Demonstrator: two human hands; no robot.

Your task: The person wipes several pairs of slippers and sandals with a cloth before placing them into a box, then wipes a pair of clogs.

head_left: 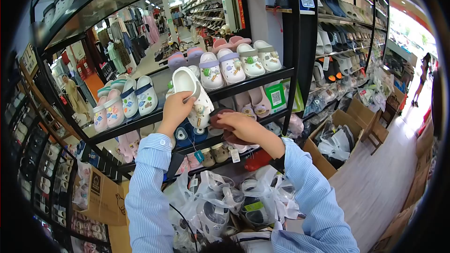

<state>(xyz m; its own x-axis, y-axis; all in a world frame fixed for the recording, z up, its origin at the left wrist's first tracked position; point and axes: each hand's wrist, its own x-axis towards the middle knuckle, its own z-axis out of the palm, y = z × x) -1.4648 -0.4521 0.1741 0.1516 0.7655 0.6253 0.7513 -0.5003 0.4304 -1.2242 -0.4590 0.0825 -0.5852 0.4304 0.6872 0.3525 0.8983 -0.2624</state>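
Observation:
My left hand (177,111) grips a white clog (197,94) by its heel end, fingers closed on it. The clog is tilted, its opening facing up, with small charms on its toe. Just to its right, my right hand (241,125) is closed on a dark reddish-brown cloth (219,118), bunched and close to the clog's toe. Behind them, on the black shelf, white clogs with purple straps (230,67) and green-charmed clogs (252,63) stand in a row. Blue-strapped clogs (146,95) and pink-strapped clogs (114,107) stand to the left.
Below my hands lie several plastic-bagged shoes (213,208). An open cardboard box (333,138) of bagged shoes sits on the floor at right, near a wooden stool (377,136). A green QR code sign (276,96) hangs at the shelf's right end. Another cardboard box (105,197) stands at left.

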